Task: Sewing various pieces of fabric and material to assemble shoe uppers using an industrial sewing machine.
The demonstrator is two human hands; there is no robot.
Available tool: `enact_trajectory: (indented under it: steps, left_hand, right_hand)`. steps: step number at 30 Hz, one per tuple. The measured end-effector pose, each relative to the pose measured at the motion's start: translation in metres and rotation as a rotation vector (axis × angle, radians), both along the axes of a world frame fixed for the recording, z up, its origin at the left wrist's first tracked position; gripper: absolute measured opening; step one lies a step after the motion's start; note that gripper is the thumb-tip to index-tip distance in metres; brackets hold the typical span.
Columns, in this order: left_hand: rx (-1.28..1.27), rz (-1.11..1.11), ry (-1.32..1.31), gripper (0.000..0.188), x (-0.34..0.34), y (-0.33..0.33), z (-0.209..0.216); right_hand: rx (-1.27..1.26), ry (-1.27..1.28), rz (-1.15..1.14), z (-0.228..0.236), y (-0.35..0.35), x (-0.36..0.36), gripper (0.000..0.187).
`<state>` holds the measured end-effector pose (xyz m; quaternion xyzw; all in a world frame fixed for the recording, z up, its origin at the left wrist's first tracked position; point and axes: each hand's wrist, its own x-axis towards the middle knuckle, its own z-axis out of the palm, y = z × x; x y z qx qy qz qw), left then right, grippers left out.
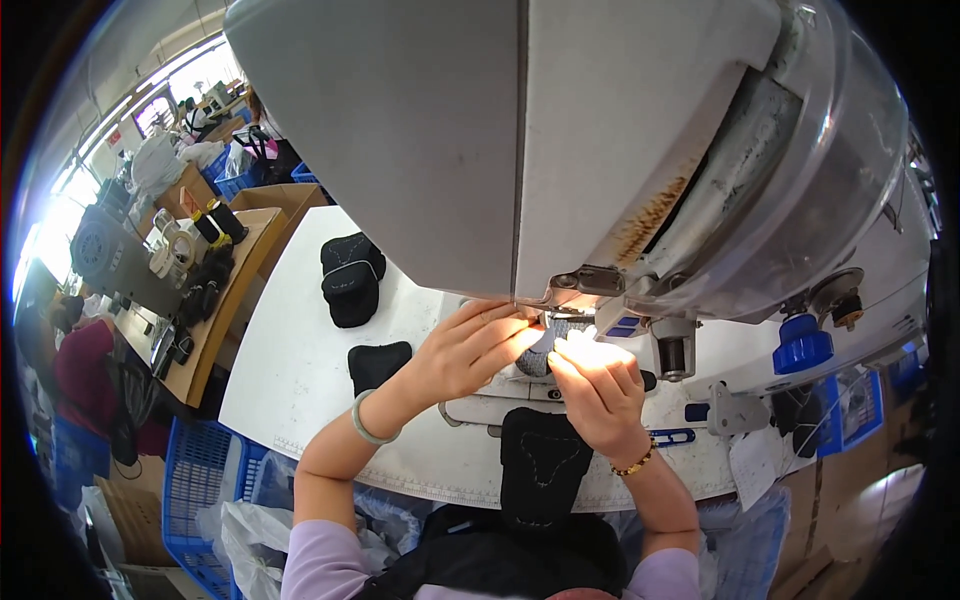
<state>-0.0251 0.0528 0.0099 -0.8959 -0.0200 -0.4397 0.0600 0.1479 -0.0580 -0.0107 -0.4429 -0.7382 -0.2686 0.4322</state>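
- Workroom clutter fills the far left of the head view, well apart from the grip: a wooden-edged bench [203, 362] carries another sewing machine [115, 258] and dark thread spools [229, 222].
- Left of the grip and lower, a blue basket [195, 500] stands beside the worktable, with a whitish plastic bag [255, 550] near it; a blue crate [868, 408] sits far to the right.
- White worktable [285, 375] spreads under the hands, ruler marks along its near edge.
- Above the grip looms a large pale sewing machine head [400, 140], a clear cover [850, 180] on its right side.
- On the table left of the grip lie a black padded piece [352, 282] and, nearer, a smaller black pad [379, 366]; just below the grip, a stitched black panel [545, 465] reaches over the near edge.
- Blue snips [672, 437] rest right of the right wrist.
- Left hand [468, 350] comes in from the lower left, bangle at the wrist, fingers extended together toward the needle area.
- Right hand [602, 390] angles up from the lower right, fingers bent, beaded bracelet below.
- Between both sets of fingertips, under bright light, is a grey piece [535, 363]; spacing looks narrow, but glare hides whether either hand pinches or merely presses it.
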Motion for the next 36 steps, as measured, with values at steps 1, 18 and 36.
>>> enact_trajectory:
  steps: [1,18,36]
  left_hand:
    - [-0.013,-0.019,-0.031,0.032,0.001,0.003,-0.003]
    - [-0.333,-0.09,-0.227,0.023,0.008,0.021,-0.02]
    - [-0.197,-0.035,-0.016,0.031,-0.001,-0.004,0.013]
  right_hand:
    - [0.0,0.001,-0.001,0.001,0.0,-0.002,0.025]
    - [-0.05,0.104,-0.055,-0.005,0.011,-0.001,0.035]
    - [0.007,0.032,0.001,-0.011,0.007,0.004,0.028]
